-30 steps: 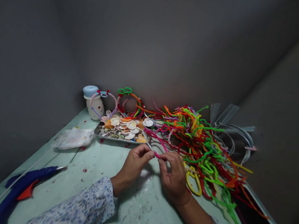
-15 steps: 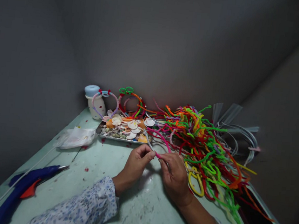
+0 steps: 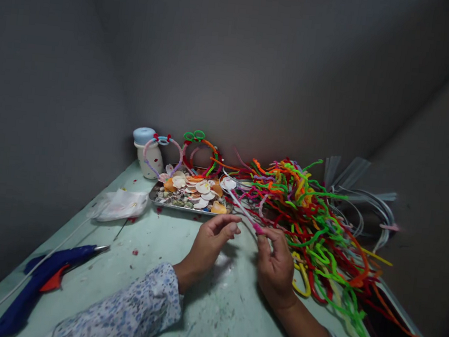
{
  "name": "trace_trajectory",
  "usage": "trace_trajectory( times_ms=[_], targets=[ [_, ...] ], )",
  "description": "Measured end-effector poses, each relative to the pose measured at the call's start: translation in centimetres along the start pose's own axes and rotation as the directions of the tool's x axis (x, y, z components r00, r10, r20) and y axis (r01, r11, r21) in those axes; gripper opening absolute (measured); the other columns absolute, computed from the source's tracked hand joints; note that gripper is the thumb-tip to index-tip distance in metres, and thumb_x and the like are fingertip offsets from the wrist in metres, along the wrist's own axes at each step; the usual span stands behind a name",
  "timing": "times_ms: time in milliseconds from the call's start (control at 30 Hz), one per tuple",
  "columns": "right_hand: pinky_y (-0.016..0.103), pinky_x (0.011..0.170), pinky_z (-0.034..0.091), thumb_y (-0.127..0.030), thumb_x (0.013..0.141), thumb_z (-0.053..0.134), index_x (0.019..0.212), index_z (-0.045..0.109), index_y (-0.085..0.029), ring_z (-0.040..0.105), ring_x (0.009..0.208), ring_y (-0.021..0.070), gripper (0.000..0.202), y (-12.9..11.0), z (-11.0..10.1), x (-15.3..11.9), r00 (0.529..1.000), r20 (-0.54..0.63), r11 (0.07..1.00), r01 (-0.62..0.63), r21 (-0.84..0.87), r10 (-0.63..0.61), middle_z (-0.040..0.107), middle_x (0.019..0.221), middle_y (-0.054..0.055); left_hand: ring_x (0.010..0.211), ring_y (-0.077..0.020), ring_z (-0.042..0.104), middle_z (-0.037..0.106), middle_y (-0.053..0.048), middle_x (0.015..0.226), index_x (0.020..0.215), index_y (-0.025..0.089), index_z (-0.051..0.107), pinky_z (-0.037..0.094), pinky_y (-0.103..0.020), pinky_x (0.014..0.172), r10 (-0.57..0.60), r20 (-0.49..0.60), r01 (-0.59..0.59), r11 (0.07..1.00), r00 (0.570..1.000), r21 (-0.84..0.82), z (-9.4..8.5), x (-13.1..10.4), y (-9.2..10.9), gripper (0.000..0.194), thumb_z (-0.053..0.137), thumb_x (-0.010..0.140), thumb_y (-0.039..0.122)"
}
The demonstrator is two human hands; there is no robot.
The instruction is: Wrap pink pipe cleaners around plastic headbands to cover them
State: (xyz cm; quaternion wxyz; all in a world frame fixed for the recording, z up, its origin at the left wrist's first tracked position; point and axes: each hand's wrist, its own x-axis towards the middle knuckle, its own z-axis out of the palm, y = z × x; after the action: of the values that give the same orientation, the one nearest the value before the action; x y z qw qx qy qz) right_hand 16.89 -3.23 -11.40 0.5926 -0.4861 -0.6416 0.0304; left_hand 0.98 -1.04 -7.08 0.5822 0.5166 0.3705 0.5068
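Between thumb and fingers, my right hand [image 3: 276, 266] pinches a thin white strip [image 3: 243, 206] at its near end, where a bright pink pipe cleaner [image 3: 257, 228] is wound round it. The strip slants up and left towards the shells; I cannot make out where its far end stops. My left hand [image 3: 211, 246] is just left of the strip, thumb and curved fingers apart, holding nothing. Right of my hands lies a large tangle of coloured pipe cleaners [image 3: 314, 225].
A metal tray [image 3: 184, 207] of shells [image 3: 202, 187] stands ahead, with pipe-cleaner-wrapped hoops [image 3: 164, 140] on it. To the left are a spotted white jar [image 3: 152, 159], a plastic bag [image 3: 120, 205] and a blue glue gun [image 3: 54, 268] with a cord. Clear strips [image 3: 368, 198] lie far right.
My left hand has let go of the strip, its fingers now apart. My right hand has shifted right, keeping the pink-wound end. The view has turned slightly left.
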Motion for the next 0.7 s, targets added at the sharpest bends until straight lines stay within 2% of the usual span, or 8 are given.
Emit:
trace_trajectory(
  times_ms=[100, 167, 433, 700],
  targets=[
    [0.039, 0.085, 0.043, -0.028, 0.093, 0.048, 0.1, 0.059, -0.022, 0.056, 0.093, 0.0211, 0.014, 0.7, 0.0, -0.2, 0.981, -0.044, 0.976, -0.182, 0.121, 0.188, 0.059, 0.096, 0.005, 0.073, -0.0137, 0.054, 0.063, -0.002, 0.078, 0.095, 0.017, 0.068, 0.042, -0.025, 0.07, 0.028, -0.083, -0.027, 1.0, 0.996, 0.002, -0.4, 0.5, 0.1, 0.024, 0.063, 0.081, 0.035],
    [0.039, 0.085, 0.043, -0.032, 0.093, 0.048, 0.101, 0.059, -0.022, 0.056, 0.092, 0.0209, 0.017, 0.9, 0.1, -0.4, 0.965, -0.036, 0.95, -0.248, 0.192, 0.259, 0.059, 0.096, 0.004, 0.07, -0.0127, 0.053, 0.063, -0.002, 0.077, 0.093, 0.016, 0.068, 0.041, -0.025, 0.068, 0.038, -0.141, -0.039, 0.999, 0.989, -0.003, -0.7, 0.9, 0.1, 0.023, 0.065, 0.079, 0.034],
    [0.032, 0.072, 0.047, -0.038, 0.091, 0.051, 0.099, 0.061, -0.021, 0.059, 0.077, 0.0176, 0.021, 0.0, 0.3, -0.4, 0.919, 0.041, 0.843, -0.377, 0.383, 0.393, 0.062, 0.084, 0.002, 0.077, -0.0128, 0.057, 0.065, -0.003, 0.086, 0.106, 0.018, 0.066, 0.042, -0.023, 0.072, 0.034, -0.222, -0.044, 0.998, 0.974, -0.042, -1.6, 2.1, -0.3, 0.036, 0.071, 0.074, 0.031],
    [0.031, 0.069, 0.045, -0.041, 0.091, 0.051, 0.101, 0.06, -0.021, 0.055, 0.071, 0.0162, 0.024, 0.6, 0.6, -0.1, 0.877, 0.086, 0.778, -0.461, 0.426, 0.472, 0.058, 0.076, 0.0, 0.076, -0.0146, 0.058, 0.066, -0.004, 0.083, 0.088, 0.015, 0.069, 0.045, -0.026, 0.071, 0.05, -0.24, -0.052, 0.999, 0.969, -0.002, -1.5, 2.1, 0.5, 0.023, 0.072, 0.073, 0.032]
  ],
)
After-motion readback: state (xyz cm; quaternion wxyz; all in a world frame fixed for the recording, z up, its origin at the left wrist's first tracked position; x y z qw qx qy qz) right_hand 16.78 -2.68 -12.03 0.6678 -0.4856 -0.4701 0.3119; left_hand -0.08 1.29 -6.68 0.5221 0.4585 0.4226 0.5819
